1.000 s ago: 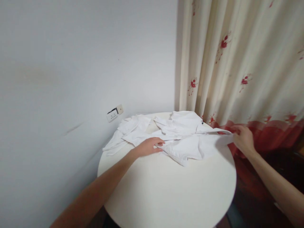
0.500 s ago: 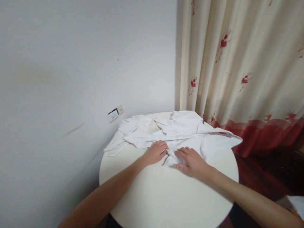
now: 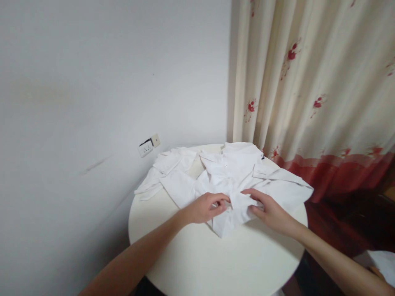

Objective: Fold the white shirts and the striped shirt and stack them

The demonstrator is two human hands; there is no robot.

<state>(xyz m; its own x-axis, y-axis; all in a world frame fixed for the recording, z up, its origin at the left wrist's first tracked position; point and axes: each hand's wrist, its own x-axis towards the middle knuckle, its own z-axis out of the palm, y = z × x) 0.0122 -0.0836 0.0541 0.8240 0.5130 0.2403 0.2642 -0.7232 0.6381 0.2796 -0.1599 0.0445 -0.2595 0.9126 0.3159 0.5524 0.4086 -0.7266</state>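
A crumpled white shirt point(image 3: 243, 164) with what look like small buttons down its front lies spread over a round white table point(image 3: 216, 259). My left hand point(image 3: 205, 207) is at the shirt's near part, its fingers and thumb pinched on a bit of the cloth. To the right, my right hand point(image 3: 270, 211) rests against the same shirt with thumb and fingers apart, and no cloth is clearly gripped in it. A flap of the shirt hangs toward me between the two hands.
More white cloth point(image 3: 173, 164) lies bunched at the table's back left; whether it belongs to the shirt I cannot tell. A pale wall with a socket point(image 3: 145, 149) stands behind. Flowered curtains point(image 3: 284, 82) hang at the right. Something white point(image 3: 382, 263) sits low at the right edge.
The near part of the shirt has been drawn toward me and opened out. My left hand moved slightly right and nearer; my right hand shifted right, its thumb and fingers spread.
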